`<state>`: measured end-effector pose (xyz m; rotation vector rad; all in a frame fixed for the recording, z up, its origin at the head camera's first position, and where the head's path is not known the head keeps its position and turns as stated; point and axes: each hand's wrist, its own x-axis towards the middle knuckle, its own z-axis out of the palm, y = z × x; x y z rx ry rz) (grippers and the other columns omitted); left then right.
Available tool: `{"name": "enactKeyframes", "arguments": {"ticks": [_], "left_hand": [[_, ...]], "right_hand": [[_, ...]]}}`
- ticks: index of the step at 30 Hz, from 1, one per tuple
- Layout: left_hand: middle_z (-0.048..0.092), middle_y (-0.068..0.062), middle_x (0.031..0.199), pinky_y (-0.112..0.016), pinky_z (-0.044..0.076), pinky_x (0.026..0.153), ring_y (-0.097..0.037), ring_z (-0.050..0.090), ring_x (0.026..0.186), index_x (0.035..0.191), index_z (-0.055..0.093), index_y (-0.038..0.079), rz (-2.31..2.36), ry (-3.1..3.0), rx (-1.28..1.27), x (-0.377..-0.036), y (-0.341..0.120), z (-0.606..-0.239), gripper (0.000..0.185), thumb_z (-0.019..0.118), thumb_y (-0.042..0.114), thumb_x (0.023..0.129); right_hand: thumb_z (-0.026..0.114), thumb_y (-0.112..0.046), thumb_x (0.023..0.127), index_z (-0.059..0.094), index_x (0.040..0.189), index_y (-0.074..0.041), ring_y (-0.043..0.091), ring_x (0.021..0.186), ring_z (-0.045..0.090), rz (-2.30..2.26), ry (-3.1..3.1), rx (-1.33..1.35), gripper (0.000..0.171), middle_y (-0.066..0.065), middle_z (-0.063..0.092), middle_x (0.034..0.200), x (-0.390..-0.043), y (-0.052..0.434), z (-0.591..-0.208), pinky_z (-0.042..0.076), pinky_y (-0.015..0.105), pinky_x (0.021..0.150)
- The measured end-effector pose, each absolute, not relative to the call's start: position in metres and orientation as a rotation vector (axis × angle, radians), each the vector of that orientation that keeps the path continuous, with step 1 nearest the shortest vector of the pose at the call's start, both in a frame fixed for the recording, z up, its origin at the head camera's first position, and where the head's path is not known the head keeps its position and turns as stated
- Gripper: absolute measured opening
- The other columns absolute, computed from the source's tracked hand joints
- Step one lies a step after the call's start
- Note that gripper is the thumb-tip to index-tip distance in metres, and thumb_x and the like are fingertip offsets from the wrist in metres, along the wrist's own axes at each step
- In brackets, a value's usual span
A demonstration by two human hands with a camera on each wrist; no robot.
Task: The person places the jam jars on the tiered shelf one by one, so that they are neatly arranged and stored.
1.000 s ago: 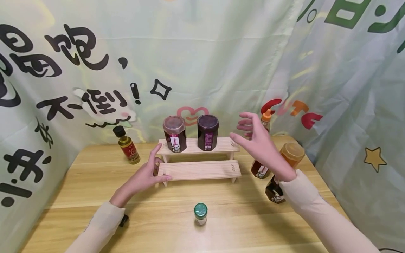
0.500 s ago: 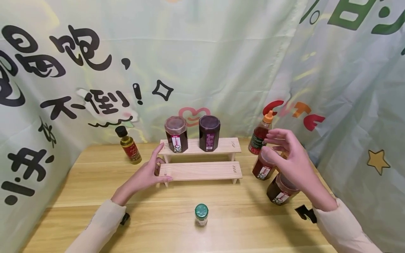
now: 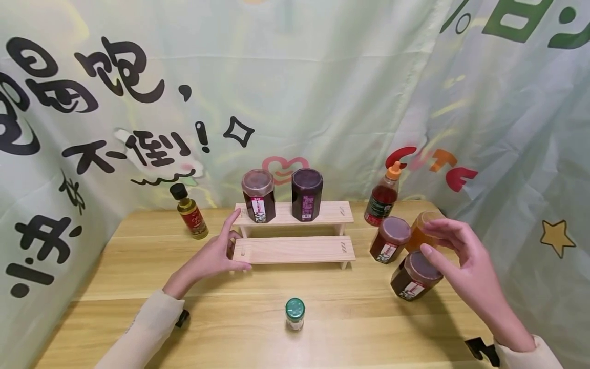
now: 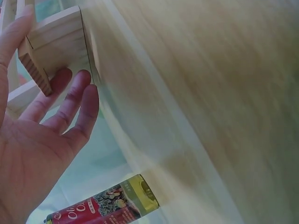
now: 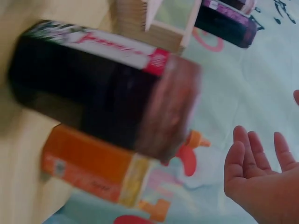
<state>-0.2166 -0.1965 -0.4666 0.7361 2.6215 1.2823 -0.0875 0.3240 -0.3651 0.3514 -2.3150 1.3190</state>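
Observation:
My left hand (image 3: 213,259) holds the left end of a two-step wooden rack (image 3: 295,249), thumb at the lower step's front and index finger reaching to the upper step. In the left wrist view, its fingers (image 4: 70,100) curl by the board's end. Two dark lidded jars stand on the upper step: one with a white label (image 3: 258,197), one with a purple label (image 3: 307,197). Over at the right, my right hand (image 3: 472,277) hovers with relaxed fingers beside a dark jar (image 3: 416,277) and an amber jar (image 3: 417,233). A gap separates hand and dark jar in the right wrist view.
Another dark jar (image 3: 390,240) and an orange-capped sauce bottle (image 3: 383,197) stand right of the rack. An oil bottle (image 3: 190,212) is at the left, and a small green-capped shaker (image 3: 295,313) sits in front. A printed curtain (image 3: 350,102) hangs behind the table.
My right hand has moved from beside the upper step, rightward and toward me, past the sauce bottle to the right-hand jars. The left hand stays at the rack.

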Motion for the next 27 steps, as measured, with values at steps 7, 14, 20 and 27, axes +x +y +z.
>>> {"name": "enactKeyframes", "arguments": {"ticks": [7,14,20,27], "left_hand": [[0.072,-0.012,0.121,-0.047,0.059,0.084,-0.019,0.071,0.083,0.175,-0.008,0.030,1.264,2.623,0.735,-0.215,-0.197,-0.465,0.150,0.104,0.024,0.076],[0.072,-0.010,0.123,-0.052,0.057,0.091,-0.019,0.071,0.096,0.175,-0.006,0.031,1.249,2.659,0.754,-0.215,-0.195,-0.468,0.150,0.104,0.017,0.074],[0.072,-0.009,0.122,-0.053,0.056,0.092,-0.019,0.071,0.098,0.175,-0.005,0.032,1.257,2.667,0.768,-0.214,-0.195,-0.470,0.148,0.103,0.014,0.075],[0.072,-0.009,0.125,-0.053,0.056,0.094,-0.019,0.071,0.099,0.174,-0.007,0.036,1.261,2.657,0.755,-0.213,-0.195,-0.470,0.150,0.103,0.013,0.076]], "right_hand": [[0.083,0.007,0.091,0.057,0.145,-0.001,0.003,0.126,0.056,1.231,-2.419,0.295,0.061,0.000,0.063,0.138,-0.075,0.342,-0.388,0.039,0.012,0.103],[0.091,-0.003,0.088,0.048,0.153,-0.002,-0.009,0.127,0.048,1.191,-2.542,0.226,0.078,-0.006,0.056,0.143,-0.071,0.355,-0.413,0.036,0.006,0.099],[0.092,0.003,0.083,0.035,0.158,0.002,-0.006,0.114,0.054,1.301,-2.593,0.238,0.094,0.022,0.056,0.141,-0.077,0.363,-0.434,0.043,0.008,0.091],[0.090,0.007,0.084,0.023,0.163,0.002,-0.006,0.109,0.058,1.382,-2.628,0.298,0.103,0.026,0.054,0.137,-0.080,0.365,-0.455,0.048,0.010,0.087]]}}
